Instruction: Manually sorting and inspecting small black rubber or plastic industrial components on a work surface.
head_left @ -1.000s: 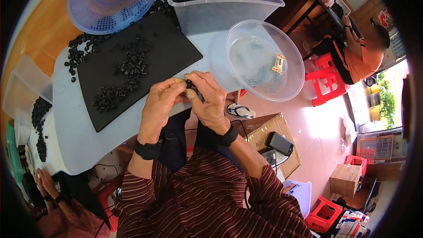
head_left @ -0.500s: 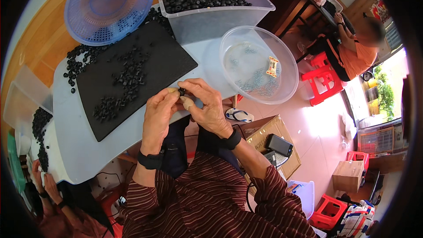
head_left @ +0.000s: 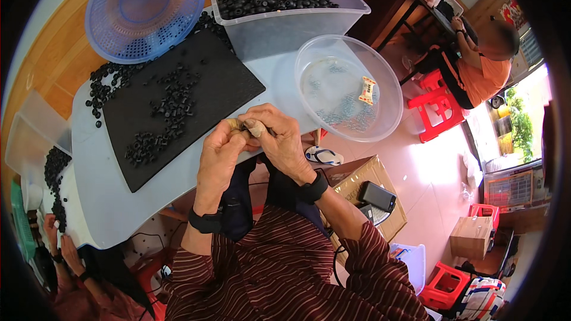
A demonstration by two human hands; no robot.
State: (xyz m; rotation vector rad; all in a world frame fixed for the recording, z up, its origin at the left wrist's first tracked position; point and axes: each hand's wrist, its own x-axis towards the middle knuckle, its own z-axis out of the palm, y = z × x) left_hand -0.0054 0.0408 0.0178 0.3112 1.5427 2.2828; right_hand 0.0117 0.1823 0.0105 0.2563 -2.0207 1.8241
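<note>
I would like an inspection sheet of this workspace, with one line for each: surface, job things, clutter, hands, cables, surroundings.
Surface: pale table, black mat on it.
Job things: small black parts piled on the mat; more in a bin and loose beside the mat.
Clutter: wrapped packet in a round tub; blue basket behind the mat.
Hands: left hand and right hand meet at the fingertips; what they grip is mostly hidden.
Cables: dark cables near the carton and below the table.
Surroundings: slipper, red stools, a person at far right, another's hands lower left.
</note>
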